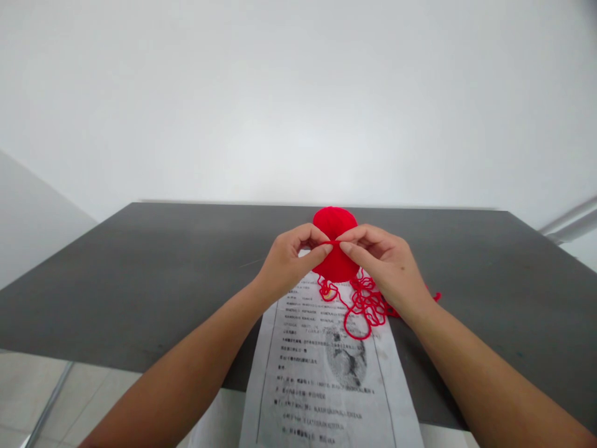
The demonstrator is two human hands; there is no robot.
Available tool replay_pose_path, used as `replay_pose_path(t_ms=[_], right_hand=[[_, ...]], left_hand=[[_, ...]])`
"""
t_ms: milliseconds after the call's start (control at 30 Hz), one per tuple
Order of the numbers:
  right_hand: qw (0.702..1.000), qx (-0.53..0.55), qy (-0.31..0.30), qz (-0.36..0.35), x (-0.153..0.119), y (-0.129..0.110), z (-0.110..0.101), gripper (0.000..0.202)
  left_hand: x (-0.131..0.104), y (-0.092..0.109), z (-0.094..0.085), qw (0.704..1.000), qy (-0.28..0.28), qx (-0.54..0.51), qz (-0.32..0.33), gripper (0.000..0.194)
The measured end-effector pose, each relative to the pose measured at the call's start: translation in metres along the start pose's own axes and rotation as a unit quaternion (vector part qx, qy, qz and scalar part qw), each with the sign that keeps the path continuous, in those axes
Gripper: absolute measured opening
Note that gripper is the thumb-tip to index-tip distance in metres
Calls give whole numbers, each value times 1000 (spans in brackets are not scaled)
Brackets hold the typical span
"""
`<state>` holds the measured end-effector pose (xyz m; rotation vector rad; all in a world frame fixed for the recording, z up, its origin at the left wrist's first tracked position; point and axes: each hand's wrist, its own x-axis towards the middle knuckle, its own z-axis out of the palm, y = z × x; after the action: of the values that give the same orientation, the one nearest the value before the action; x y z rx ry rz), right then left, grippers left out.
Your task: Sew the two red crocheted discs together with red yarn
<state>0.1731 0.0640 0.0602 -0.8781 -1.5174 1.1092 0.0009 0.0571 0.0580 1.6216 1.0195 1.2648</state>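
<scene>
Left hand (286,261), right hand (389,264): fingers of each pinched together on a red yarn strand (334,242), tips nearly meeting. Strand sits right in front of red yarn ball (336,267). Loose yarn tangle (366,300) nearer, partly over printed sheet (270,379), dark grey tabletop (163,267) underneath.

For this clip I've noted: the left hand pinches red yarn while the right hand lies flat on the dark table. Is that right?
Not quite. The head view shows the right hand pinching the red yarn too, not lying flat on the dark table.
</scene>
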Motion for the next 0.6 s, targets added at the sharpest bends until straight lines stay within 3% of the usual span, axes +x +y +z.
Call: replay_pose_path(t_ms=[200,467,600], right_hand=[[1000,1,0,11,-1,0,0,10],[1000,-1,1,17,-1,-1,-1,12],[1000,-10,2,10,-1,-2,-1,12]], left_hand=[[0,2,1,1000,1,15,3,14],[0,0,2,996,-18,-84,-28,16],[1,0,0,998,-14,-63,-23,17]])
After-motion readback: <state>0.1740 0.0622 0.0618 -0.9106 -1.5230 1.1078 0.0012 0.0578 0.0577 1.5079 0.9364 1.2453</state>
